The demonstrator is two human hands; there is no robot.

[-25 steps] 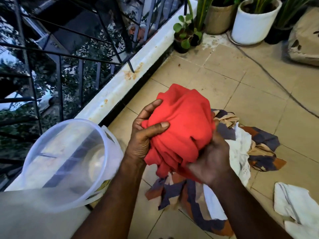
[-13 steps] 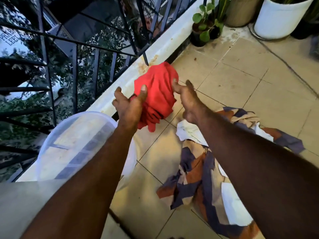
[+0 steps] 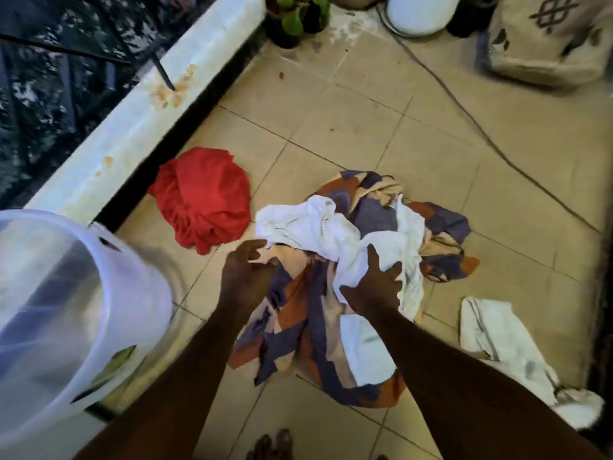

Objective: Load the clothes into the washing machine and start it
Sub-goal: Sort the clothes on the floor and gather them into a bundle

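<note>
both hands are down on the pile of clothes on the tiled floor [image 3: 331, 121]. the left hand [image 3: 247, 273] rests on the patterned cloth [image 3: 298, 313] with its fingers loosely curled at the cloth's pale edge; whether it has actually pinched the fabric i cannot tell. the right hand [image 3: 374, 283] is spread wide, fingers splayed, pressing flat on the white cloth [image 3: 318, 224] that lies crumpled on top of the patterned one. the red cloth [image 3: 205, 197] sits in a bunched heap on the floor to the left, just beside the white ledge [image 3: 132, 127] and apart from both hands. a second white cloth [image 3: 491, 330] lies by itself to the right. a clear plastic bucket [image 3: 66, 310] stands at the lower left (blurred, its contents not readable). at the top edge there are a potted plant [image 3: 298, 18], a white pot [image 3: 421, 14] and a beige woven bag [image 3: 547, 41]. no washing machine shows here.
</note>
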